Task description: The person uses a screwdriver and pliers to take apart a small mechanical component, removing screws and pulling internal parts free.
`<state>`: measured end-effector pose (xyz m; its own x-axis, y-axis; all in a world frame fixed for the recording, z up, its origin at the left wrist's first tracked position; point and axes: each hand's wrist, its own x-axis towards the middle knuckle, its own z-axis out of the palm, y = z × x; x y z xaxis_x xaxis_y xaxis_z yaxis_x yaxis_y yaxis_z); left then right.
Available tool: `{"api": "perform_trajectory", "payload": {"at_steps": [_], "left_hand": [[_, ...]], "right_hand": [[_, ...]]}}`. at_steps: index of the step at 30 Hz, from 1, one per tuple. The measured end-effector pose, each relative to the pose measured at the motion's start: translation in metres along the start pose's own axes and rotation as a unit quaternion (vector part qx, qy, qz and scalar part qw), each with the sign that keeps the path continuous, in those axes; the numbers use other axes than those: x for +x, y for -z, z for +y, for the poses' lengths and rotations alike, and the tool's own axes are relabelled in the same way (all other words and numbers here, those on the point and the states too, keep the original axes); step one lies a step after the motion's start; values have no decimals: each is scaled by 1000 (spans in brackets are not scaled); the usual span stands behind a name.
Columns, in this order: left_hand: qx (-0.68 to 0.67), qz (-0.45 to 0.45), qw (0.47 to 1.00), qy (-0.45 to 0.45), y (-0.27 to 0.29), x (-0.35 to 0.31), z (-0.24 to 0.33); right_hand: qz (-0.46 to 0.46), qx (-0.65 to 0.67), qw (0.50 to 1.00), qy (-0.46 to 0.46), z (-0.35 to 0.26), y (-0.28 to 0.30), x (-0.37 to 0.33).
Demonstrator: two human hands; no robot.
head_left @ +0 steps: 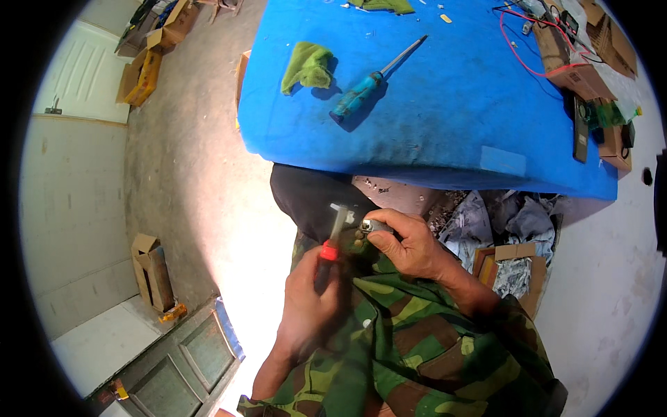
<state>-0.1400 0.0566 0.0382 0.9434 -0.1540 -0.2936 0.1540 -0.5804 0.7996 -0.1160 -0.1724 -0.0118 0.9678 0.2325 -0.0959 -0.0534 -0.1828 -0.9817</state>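
Observation:
Above my lap, my left hand (310, 290) is closed round the handle of a red and black hand tool (328, 254). Its pale metal shaft points up and ends in a short crosspiece; motion blurs it, so its exact kind is unclear. Close to its right, my right hand (411, 244) pinches a small grey metal piece (375, 226) between thumb and fingers. An opening shows at the left end of that piece, and the fingers hide part of it. The tool's shaft and the metal piece appear apart.
A blue-covered table (451, 118) stands ahead, bearing a screwdriver (368, 89) with a blue handle and a green cloth (307, 67). Cables, cardboard and a dark phone-like device (580, 128) lie at its right. Below is an open cardboard box (517, 271); at left stands another box (152, 272).

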Motion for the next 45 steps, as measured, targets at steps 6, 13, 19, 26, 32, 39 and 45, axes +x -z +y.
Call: {"api": "perform_trajectory", "payload": {"at_steps": [6,13,19,26,32,39,45], "left_hand": [[2,4,1000,-22,-6,4,-15],[16,-12,999,-28,-7,5,-15],[6,-23,1000,-21,-8,4,-19],[1,-30,999,-10,-8,4,-17],[-11,-37,999,-3,-8,4,-14],[-15,-52,999,6,-9,3,-13],[-2,-86,996,23,-9,3,-15]], "right_hand": [[39,19,998,48,4,0,-1],[60,-1,996,65,8,-1,0],[62,-1,996,67,5,-1,1],[67,247,965,-59,9,-15,0],[76,161,984,-32,6,-20,4],[98,125,987,-25,-2,-18,8],[105,123,985,-68,9,-21,7]]}}
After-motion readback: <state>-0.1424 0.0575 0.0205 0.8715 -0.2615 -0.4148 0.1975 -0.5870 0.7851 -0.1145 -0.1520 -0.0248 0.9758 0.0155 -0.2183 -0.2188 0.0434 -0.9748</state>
